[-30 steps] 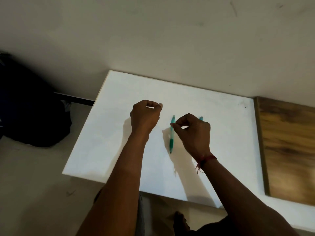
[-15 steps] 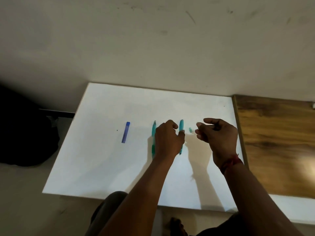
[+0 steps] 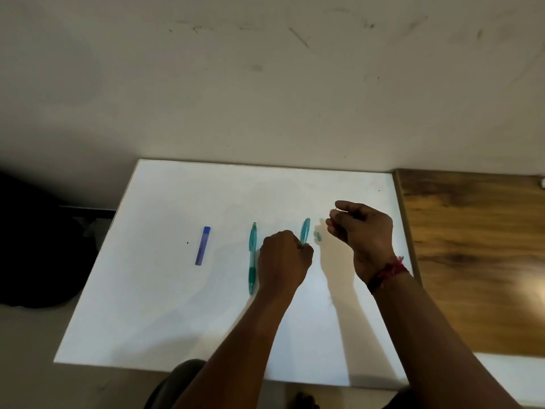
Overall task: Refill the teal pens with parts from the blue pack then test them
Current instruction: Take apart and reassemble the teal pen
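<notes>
Two teal pens are on the white board [image 3: 165, 305]. One teal pen [image 3: 252, 256] lies flat, lengthwise, left of my left hand. My left hand [image 3: 284, 262] grips the lower part of the second teal pen [image 3: 305, 234], whose top end sticks out above the fist. A small teal cap [image 3: 318, 236] lies just right of that pen. My right hand [image 3: 361, 231] hovers above the board to the right, fingers curled, pinching a thin dark lead between thumb and forefinger. The blue pack [image 3: 202, 245] lies flat at the left.
The white board sits on a pale floor against a scuffed wall. A wooden panel [image 3: 477, 255] adjoins the board's right edge. A dark bag [image 3: 35, 249] lies off the left side. My knees show below the board's near edge.
A second ago both hands were together over one pen. Since then my left hand took hold of the right-hand pen, my right hand rose slightly to the right, and the view shifted.
</notes>
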